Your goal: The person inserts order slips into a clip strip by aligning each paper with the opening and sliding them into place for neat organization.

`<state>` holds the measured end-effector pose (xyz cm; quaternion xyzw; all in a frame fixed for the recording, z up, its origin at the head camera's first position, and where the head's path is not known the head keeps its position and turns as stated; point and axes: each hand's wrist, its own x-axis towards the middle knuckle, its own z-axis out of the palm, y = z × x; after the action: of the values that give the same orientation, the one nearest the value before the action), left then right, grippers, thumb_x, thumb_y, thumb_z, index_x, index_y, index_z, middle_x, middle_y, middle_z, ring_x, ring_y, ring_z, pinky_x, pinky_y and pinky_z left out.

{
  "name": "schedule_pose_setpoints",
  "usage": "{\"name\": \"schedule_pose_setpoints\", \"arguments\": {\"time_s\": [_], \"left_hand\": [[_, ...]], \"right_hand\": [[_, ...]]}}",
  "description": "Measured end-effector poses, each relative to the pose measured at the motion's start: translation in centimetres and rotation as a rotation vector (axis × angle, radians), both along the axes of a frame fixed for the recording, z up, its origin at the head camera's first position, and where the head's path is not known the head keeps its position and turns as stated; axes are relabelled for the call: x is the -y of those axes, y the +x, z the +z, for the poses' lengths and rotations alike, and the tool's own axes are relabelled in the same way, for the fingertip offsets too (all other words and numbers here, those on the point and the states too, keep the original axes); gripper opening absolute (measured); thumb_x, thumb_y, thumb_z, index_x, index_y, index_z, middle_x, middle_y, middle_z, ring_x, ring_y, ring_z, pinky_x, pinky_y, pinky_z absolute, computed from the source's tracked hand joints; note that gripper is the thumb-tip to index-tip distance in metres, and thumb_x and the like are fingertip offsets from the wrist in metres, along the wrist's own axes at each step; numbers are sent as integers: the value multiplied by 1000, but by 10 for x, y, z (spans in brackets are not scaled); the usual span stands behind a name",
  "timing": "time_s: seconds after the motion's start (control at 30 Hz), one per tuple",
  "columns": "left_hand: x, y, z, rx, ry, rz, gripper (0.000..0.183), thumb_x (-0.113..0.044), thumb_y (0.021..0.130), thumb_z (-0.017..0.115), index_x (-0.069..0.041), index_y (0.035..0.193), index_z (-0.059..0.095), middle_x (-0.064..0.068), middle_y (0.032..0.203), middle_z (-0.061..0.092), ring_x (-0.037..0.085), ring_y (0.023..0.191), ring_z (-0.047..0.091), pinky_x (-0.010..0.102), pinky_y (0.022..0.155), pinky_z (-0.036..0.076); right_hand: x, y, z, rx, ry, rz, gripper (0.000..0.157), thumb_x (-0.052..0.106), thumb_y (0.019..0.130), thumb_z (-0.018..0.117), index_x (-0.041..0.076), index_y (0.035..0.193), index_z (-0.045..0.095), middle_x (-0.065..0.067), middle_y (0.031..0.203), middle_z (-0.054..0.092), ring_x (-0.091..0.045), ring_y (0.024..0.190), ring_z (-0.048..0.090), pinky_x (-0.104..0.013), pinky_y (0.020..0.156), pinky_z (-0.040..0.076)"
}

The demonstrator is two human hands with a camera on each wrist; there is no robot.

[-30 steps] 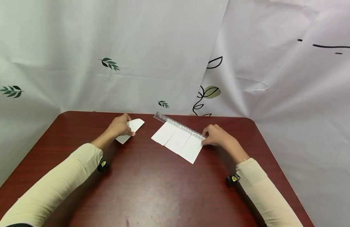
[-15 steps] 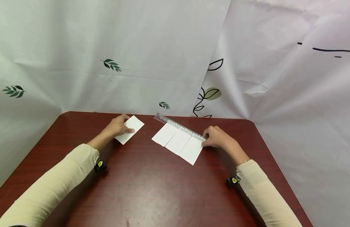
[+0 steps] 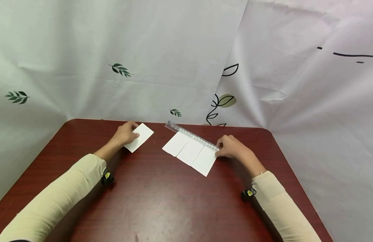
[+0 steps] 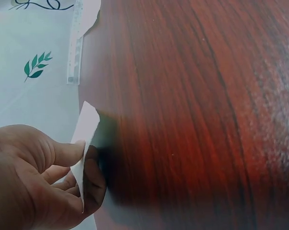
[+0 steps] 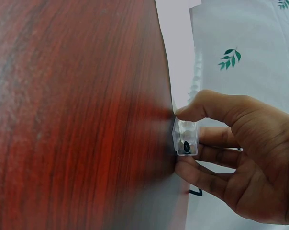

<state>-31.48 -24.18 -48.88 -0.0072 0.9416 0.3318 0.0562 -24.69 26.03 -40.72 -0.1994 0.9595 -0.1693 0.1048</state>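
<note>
In the head view my left hand [image 3: 123, 134] pinches a small white paper rectangle [image 3: 141, 136] at the back left. The left wrist view shows the thumb on one face of this paper [image 4: 88, 122] and the fingers behind it, the sheet bowed slightly. My right hand [image 3: 231, 147] grips the near right end of a clear plastic ruler [image 3: 192, 135], thumb over it and fingers beneath. Against the ruler's lower edge lie three white paper pieces [image 3: 189, 151] side by side, thin lines between them. The ruler's end [image 5: 186, 143], with a small hole, shows in the right wrist view.
A dark red wooden table [image 3: 162, 201] lies under everything. White cloth [image 3: 150, 50] with printed leaves hangs right behind its back edge and along the sides. Black cameras are strapped at both wrists.
The paper in my left hand has flattened out from a bent, tilted pose, and the thumb has drawn back toward its left edge. My right hand and the ruler stay in place.
</note>
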Motion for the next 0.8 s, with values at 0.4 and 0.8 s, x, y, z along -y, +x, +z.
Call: {"name": "schedule_pose_setpoints", "arguments": {"time_s": [0.4,0.8], "left_hand": [[6,-7,-4,-29,52,1,48,-19,103,78,-4,145,59,29,137,71,41,117,72,37,78,62],[-13,11,26,9,136,63,49,-11,100,82,-3,143,61,27,133,69,35,110,68,40,80,61]], "right_hand": [[-2,1,-1,5,-10,-3,16,17,82,87,7,93,79,-2,83,68,-17,77,57,-32,74,49],[-2,1,-1,0,-18,-1,17,17,81,87,7,94,81,-2,85,70,-17,79,58,-32,75,50]]}}
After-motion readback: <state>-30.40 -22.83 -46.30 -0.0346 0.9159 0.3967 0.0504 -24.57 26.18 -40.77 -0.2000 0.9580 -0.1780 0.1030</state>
